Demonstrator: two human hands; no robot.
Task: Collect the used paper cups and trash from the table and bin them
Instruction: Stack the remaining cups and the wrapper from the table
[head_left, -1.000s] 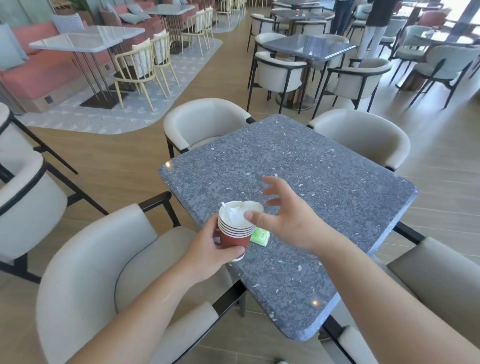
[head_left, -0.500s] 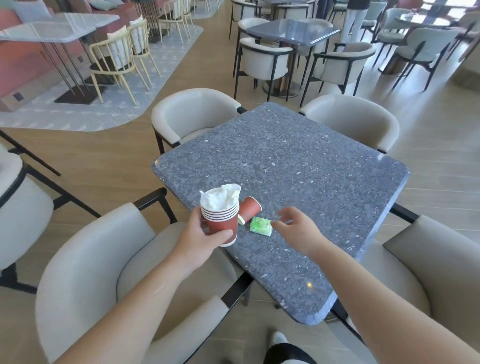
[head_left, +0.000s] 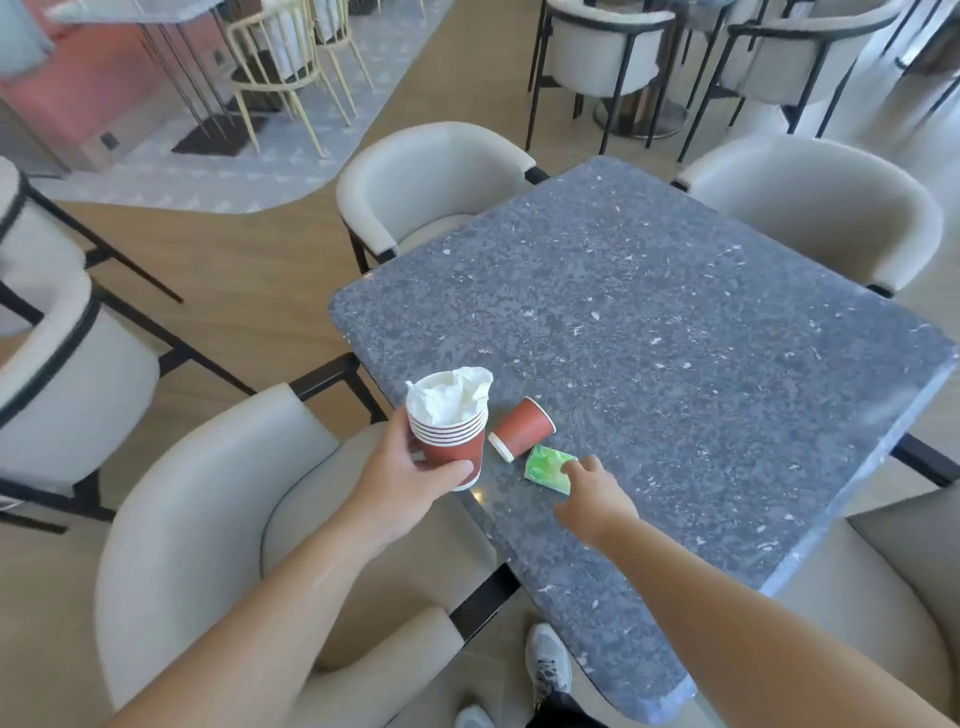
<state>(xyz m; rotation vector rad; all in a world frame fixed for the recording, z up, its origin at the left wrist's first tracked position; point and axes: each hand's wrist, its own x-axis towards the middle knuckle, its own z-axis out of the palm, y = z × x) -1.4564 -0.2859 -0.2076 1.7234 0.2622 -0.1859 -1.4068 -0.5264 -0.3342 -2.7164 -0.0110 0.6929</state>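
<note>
Gripping cup stack (head_left: 451, 441) with left hand (head_left: 402, 480), tissue (head_left: 451, 396) inside. Touching green packet (head_left: 549, 468) with right hand (head_left: 592, 499), fingers extended. Lying sideways on tabletop (head_left: 675, 332): single cup (head_left: 522, 428).

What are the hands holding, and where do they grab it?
The left hand grips the stack of cups around its lower side. The right hand holds nothing; a fingertip touches the green packet.

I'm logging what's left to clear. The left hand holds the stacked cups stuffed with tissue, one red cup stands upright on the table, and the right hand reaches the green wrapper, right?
Not quite: the loose red cup lies on its side, as the head view shows. The left hand does hold the stacked cups, and the right hand reaches the green wrapper.
</note>
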